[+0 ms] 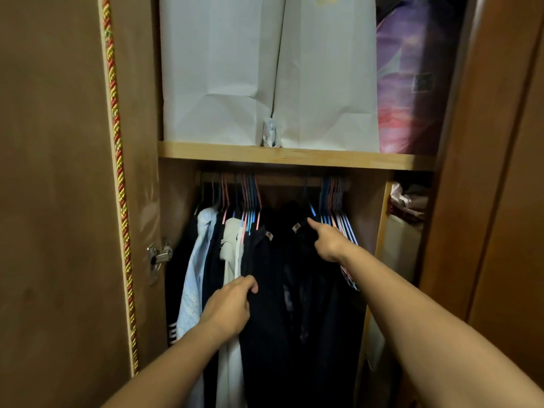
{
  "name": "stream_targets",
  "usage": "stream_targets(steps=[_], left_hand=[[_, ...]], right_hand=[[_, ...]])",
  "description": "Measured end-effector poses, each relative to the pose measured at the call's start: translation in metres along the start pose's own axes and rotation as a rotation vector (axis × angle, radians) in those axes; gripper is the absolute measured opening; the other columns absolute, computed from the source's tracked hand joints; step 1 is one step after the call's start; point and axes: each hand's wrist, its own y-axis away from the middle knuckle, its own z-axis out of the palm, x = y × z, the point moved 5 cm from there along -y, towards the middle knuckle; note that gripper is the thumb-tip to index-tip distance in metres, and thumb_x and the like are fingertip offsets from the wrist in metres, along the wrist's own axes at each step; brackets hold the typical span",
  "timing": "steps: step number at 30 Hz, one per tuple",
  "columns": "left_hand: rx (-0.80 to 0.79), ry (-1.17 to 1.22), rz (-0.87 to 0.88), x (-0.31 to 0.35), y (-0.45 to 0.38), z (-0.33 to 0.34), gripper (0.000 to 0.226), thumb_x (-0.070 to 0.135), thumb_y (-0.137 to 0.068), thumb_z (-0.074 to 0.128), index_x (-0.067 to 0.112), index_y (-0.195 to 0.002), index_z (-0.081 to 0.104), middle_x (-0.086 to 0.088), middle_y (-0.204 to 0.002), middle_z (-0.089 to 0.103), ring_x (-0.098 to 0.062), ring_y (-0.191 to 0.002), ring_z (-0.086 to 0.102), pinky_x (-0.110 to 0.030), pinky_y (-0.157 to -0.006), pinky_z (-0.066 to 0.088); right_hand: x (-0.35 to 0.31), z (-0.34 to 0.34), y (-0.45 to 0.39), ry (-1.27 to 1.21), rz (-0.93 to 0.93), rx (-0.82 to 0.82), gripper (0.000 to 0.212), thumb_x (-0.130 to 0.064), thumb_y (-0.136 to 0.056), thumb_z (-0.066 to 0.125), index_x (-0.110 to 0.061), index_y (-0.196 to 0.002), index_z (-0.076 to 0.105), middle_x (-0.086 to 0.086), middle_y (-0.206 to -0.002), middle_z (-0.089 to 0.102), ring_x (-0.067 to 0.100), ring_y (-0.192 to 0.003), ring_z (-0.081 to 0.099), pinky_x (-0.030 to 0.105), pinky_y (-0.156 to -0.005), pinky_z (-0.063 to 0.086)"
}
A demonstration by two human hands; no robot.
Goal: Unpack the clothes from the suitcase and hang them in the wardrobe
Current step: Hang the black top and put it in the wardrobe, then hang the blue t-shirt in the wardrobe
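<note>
The wardrobe rail (282, 180) carries several garments on coloured hangers (250, 201). At the left hang a light blue shirt (194, 269) and a white garment (231, 248). Two dark garments (294, 290) with small collar labels fill the middle. My left hand (232, 304) pinches the left edge of the dark fabric at mid height. My right hand (326, 240) reaches higher, its index finger stretched out and touching the right dark garment's shoulder by its blue hanger; its other fingers are curled under. No suitcase is in view.
Several empty hangers (338, 213) bunch at the rail's right end. A wooden shelf (294, 156) above holds two white paper bags (265, 69) and a purple bundle (412, 78). The open door (59, 201) stands at left; a side compartment (406, 219) with folded items is at right.
</note>
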Motion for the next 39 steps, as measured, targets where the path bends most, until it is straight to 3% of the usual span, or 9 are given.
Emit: stream_targets(steps=[9, 12, 14, 16, 22, 25, 29, 36, 39], left_hand=[[-0.003, 0.018, -0.013, 0.005, 0.002, -0.002, 0.035, 0.004, -0.088, 0.045, 0.035, -0.104, 0.048, 0.016, -0.104, 0.056, -0.019, -0.084, 0.059, -0.036, -0.071, 0.049], [-0.008, 0.01, -0.005, 0.006, 0.002, -0.002, 0.035, 0.003, -0.088, 0.045, 0.034, -0.105, 0.048, 0.016, -0.103, 0.055, -0.019, -0.084, 0.058, -0.033, -0.07, 0.047], [0.009, 0.008, -0.011, 0.004, 0.001, -0.002, 0.036, 0.003, -0.088, 0.045, 0.034, -0.105, 0.048, 0.016, -0.104, 0.055, -0.019, -0.084, 0.058, -0.034, -0.07, 0.047], [0.009, 0.009, -0.01, 0.003, 0.001, 0.0, 0.036, 0.003, -0.088, 0.045, 0.035, -0.105, 0.047, 0.017, -0.103, 0.053, -0.019, -0.083, 0.058, -0.034, -0.07, 0.047], [0.009, 0.005, -0.006, 0.003, 0.004, -0.004, 0.035, 0.003, -0.09, 0.046, 0.034, -0.106, 0.048, 0.014, -0.106, 0.056, -0.021, -0.084, 0.059, -0.037, -0.07, 0.048], [0.0, 0.025, -0.001, 0.004, 0.004, -0.004, 0.034, 0.003, -0.089, 0.047, 0.034, -0.103, 0.047, 0.015, -0.102, 0.055, -0.02, -0.082, 0.058, -0.038, -0.07, 0.048], [-0.003, 0.043, -0.027, 0.007, 0.004, -0.004, 0.032, 0.003, -0.087, 0.047, 0.033, -0.098, 0.045, 0.014, -0.098, 0.057, -0.02, -0.08, 0.057, -0.037, -0.069, 0.047], [-0.014, 0.1, -0.024, 0.01, 0.015, -0.01, 0.034, 0.008, -0.093, 0.049, 0.033, -0.115, 0.054, 0.014, -0.107, 0.056, -0.014, -0.089, 0.056, -0.034, -0.073, 0.049], [0.266, -0.039, 0.047, 0.024, 0.037, -0.009, 0.036, 0.008, -0.084, 0.061, 0.026, -0.115, 0.064, 0.002, -0.116, 0.048, -0.02, -0.103, 0.05, -0.035, -0.082, 0.05]], right_hand=[[-0.004, 0.0, -0.02, 0.056, -0.011, -0.009, 0.076, 0.007, -0.095, 0.036, -0.027, -0.159, 0.017, 0.018, -0.14, 0.052, 0.021, -0.078, 0.057, 0.016, -0.057, 0.038], [-0.007, 0.0, -0.026, 0.071, -0.013, 0.008, 0.074, 0.007, -0.095, 0.037, -0.025, -0.159, 0.018, 0.016, -0.133, 0.057, 0.024, -0.083, 0.06, 0.019, -0.067, 0.047], [-0.008, 0.014, -0.024, 0.094, -0.02, -0.039, 0.075, 0.006, -0.094, 0.04, -0.025, -0.159, 0.019, 0.017, -0.15, 0.046, 0.033, -0.12, 0.057, 0.031, -0.099, 0.049], [-0.003, 0.03, -0.021, 0.07, -0.005, -0.073, 0.077, 0.004, -0.093, 0.04, -0.027, -0.159, 0.017, 0.016, -0.154, 0.042, 0.034, -0.134, 0.048, 0.035, -0.11, 0.042], [0.0, 0.056, 0.008, -0.176, 0.004, 0.159, 0.079, -0.005, -0.096, 0.045, -0.03, -0.16, 0.004, 0.018, -0.113, 0.062, 0.033, -0.093, 0.063, 0.035, -0.083, 0.051], [0.01, 0.083, 0.025, -0.28, 0.07, 0.193, 0.062, -0.006, -0.097, 0.044, -0.022, -0.154, 0.027, 0.019, -0.125, 0.06, 0.038, -0.113, 0.06, 0.038, -0.099, 0.047], [-0.028, 0.092, 0.015, -0.203, 0.034, 0.067, 0.051, -0.003, -0.094, 0.046, -0.017, -0.143, 0.041, 0.019, -0.131, 0.057, 0.039, -0.119, 0.056, 0.037, -0.101, 0.046], [-0.057, 0.109, 0.025, -0.392, -0.214, -0.177, 0.06, -0.028, -0.101, 0.053, -0.03, -0.155, 0.026, -0.003, -0.149, 0.048, 0.018, -0.136, 0.046, 0.033, -0.114, 0.035], [-0.02, 0.11, 0.067, -0.566, -0.178, -0.218, 0.064, -0.035, -0.104, 0.048, -0.024, -0.159, 0.017, -0.009, -0.149, 0.038, 0.004, -0.14, 0.034, 0.022, -0.114, 0.027]])
